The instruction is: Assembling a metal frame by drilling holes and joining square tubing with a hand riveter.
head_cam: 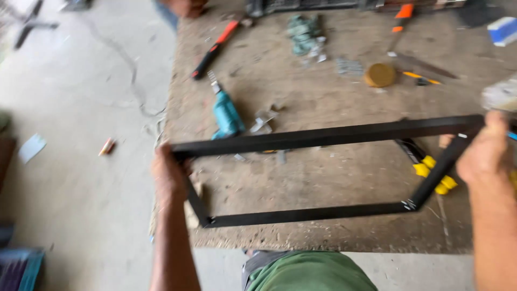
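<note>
Both hands, left hand (169,175) and right hand (484,153), grip opposite ends of the black frame (323,137).

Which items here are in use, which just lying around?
In use: black rectangular frame, gripped at its far corners by left hand and right hand.

Lying about on the workbench: teal drill, red-handled tool, round yellow disc, yellow-handled tool.

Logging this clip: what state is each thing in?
Black frame: assembled, held above the table at both ends.
Left hand: gripping the frame's left corner.
Right hand: gripping the right corner.
Drill: lying flat.
Table: dusty, littered with tools.
</note>
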